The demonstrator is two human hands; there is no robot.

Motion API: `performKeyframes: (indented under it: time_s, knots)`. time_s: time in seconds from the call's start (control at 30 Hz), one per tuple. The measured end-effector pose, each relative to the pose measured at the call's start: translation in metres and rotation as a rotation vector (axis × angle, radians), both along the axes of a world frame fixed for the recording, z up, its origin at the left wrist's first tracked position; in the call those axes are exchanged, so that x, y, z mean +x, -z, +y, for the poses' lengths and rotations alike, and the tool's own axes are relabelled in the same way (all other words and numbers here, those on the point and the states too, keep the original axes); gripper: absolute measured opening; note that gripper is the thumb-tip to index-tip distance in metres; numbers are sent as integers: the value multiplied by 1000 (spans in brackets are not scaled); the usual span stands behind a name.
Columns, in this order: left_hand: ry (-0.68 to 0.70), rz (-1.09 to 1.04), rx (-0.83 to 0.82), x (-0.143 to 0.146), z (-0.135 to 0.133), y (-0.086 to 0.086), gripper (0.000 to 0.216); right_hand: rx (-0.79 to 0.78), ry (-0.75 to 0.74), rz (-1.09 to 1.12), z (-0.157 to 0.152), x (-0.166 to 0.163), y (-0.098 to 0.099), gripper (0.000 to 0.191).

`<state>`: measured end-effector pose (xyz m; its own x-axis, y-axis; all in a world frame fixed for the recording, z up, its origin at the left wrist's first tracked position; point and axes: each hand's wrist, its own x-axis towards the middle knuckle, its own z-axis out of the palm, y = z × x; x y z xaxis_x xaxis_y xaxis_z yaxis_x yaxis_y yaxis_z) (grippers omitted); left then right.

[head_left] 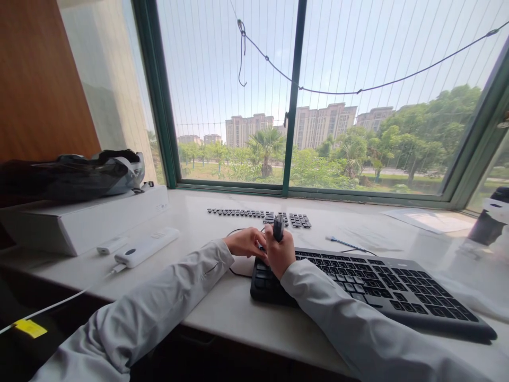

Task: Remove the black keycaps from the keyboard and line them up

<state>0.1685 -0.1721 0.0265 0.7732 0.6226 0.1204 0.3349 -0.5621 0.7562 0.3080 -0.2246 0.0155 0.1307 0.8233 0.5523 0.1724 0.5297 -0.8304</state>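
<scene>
A black full-size keyboard (374,278) lies slanted on the white counter. Many of its positions show bare sockets, while keycaps remain along its left and lower left part. Over its upper left corner, my right hand (280,249) is closed around a tool with a thick black handle (279,227) that points upward. The tool's working end is hidden. My left hand (247,243) meets it from the left, fingers curled and pressed together at the keyboard's corner; what they pinch is hidden. Beyond my hands, loose black keycaps (238,213) are laid out in rows.
A thin blue-tipped brush or stick (345,243) lies behind the keyboard. To the left are a white power bank (147,248) with a cable and a white box (83,220) carrying a dark bag (79,175). Paper (429,219) lies near the window on the right.
</scene>
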Motion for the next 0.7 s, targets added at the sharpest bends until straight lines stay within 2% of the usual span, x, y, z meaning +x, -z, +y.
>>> performKeyframes:
  time_s: [0.3,0.5,0.7]
  knots:
    - [7,-71,-34,0,5,8,14,-5,-30,39,-1,0,2,37]
    - [-14,-43,-42,-1,6,9,14,95,-42,-41,-11,2,-6,35]
    - [27,-58,-29,1,3,4,25,-5,51,40,1,5,-6,40]
